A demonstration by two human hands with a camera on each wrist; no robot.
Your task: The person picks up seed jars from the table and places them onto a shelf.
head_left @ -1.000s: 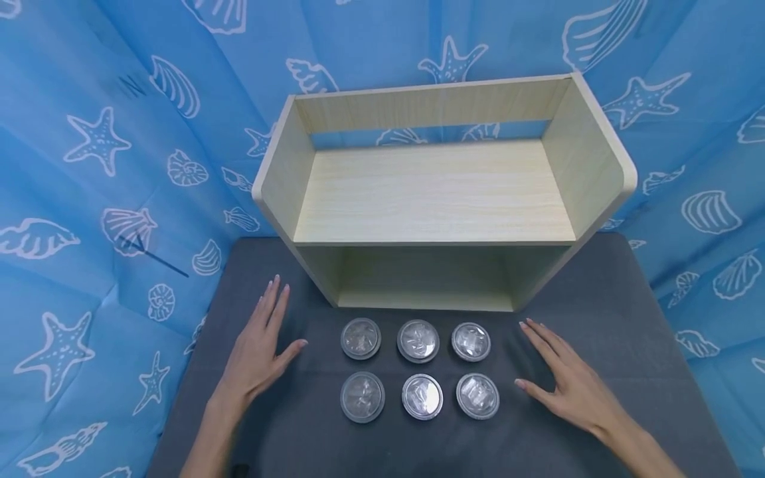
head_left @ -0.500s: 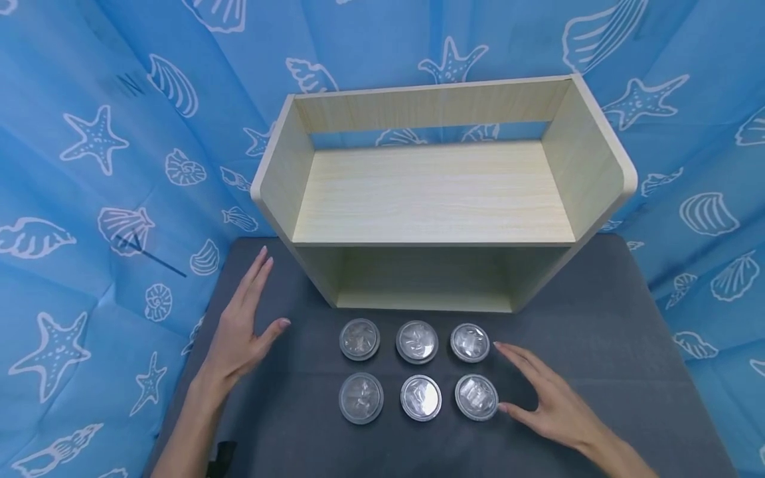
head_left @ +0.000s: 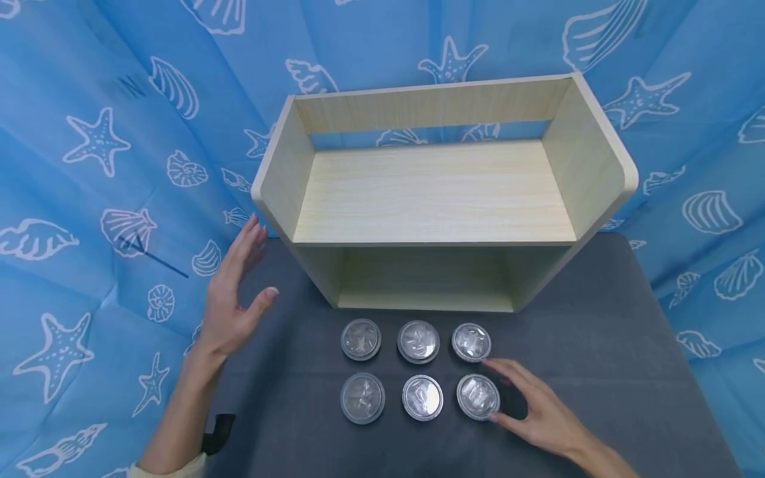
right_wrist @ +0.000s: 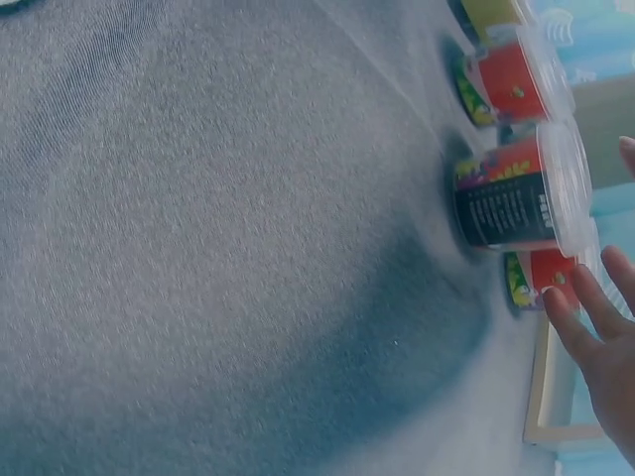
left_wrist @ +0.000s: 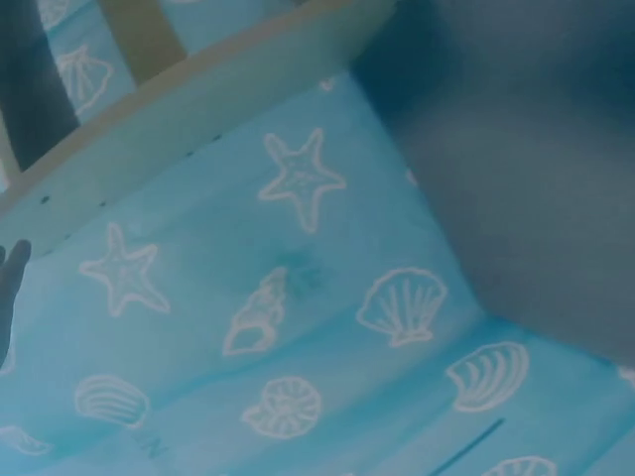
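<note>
While no cup is yet held, the right hand (head_left: 538, 415) lies low over the dark grey cloth-covered table (head_left: 597, 345), fingers straight and spread, its thumb at the rim of the nearest small round cup with a clear domed lid and red printed wall (head_left: 478, 396) and its forefinger reaching toward the cup behind it (head_left: 471, 342); whether skin touches plastic cannot be told. The right-wrist view shows the same fingers (right_wrist: 585, 317) just beside the near cup (right_wrist: 521, 193), apart from its wall. This cup stands upright, lid up, its short axis vertical, which suits a grasp round the wall from the side. It is the corner member of six like cups (head_left: 418, 368) set in two rows of three, extending away from the hand to its left, evenly spaced so that fingers can pass between them. Beyond the cups, farther from the hand, stands a pale wooden two-tier shelf (head_left: 436, 199), open toward the person. The left hand (head_left: 230, 299) is raised and open, fingers straight, holding nothing, well apart from the cups and near the shelf's left wall. A blue curtain printed with white shells and starfish (head_left: 89, 166) surrounds the table.
</note>
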